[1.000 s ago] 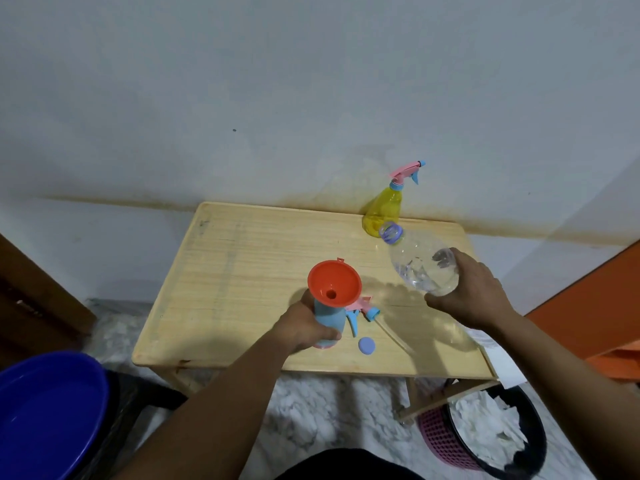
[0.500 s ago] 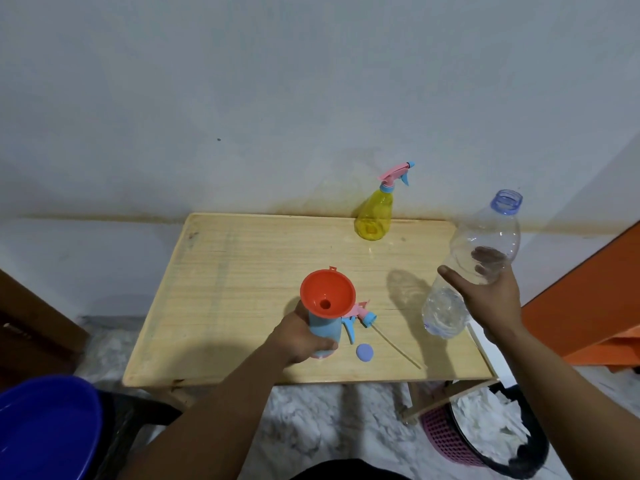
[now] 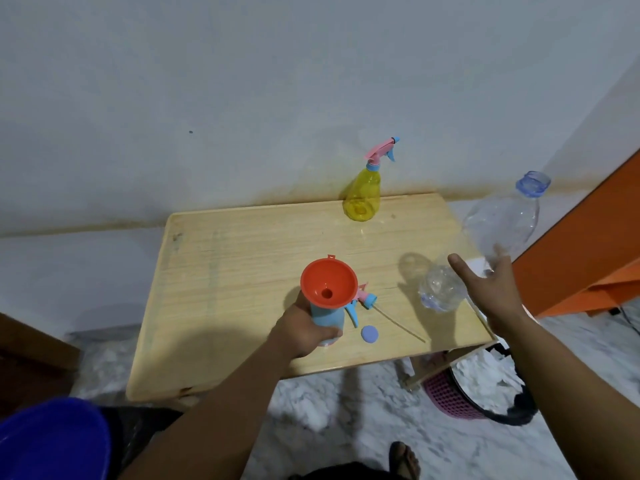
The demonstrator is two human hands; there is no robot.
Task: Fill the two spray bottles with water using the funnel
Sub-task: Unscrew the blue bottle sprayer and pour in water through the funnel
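An orange funnel [image 3: 328,286] sits in the neck of a blue spray bottle [image 3: 325,319] near the front of the wooden table [image 3: 235,271]. My left hand [image 3: 300,332] grips that bottle's body. Its pink and blue spray head [image 3: 364,301] with a thin tube lies beside it, next to a blue cap [image 3: 370,333]. My right hand [image 3: 491,293] holds a clear plastic water bottle [image 3: 491,237], uncapped and nearly upright, at the table's right edge. A yellow spray bottle [image 3: 363,195] with its pink head on stands at the back by the wall.
A blue basin [image 3: 52,441] is at the lower left on the floor. A pink and black basket [image 3: 474,400] with white paper stands under the table's right corner. Orange furniture [image 3: 585,258] is on the right. The white wall runs behind the table.
My right hand has swung the clear bottle from tipped over near the funnel to nearly upright at the table's right edge. My left hand has kept hold of the blue bottle.
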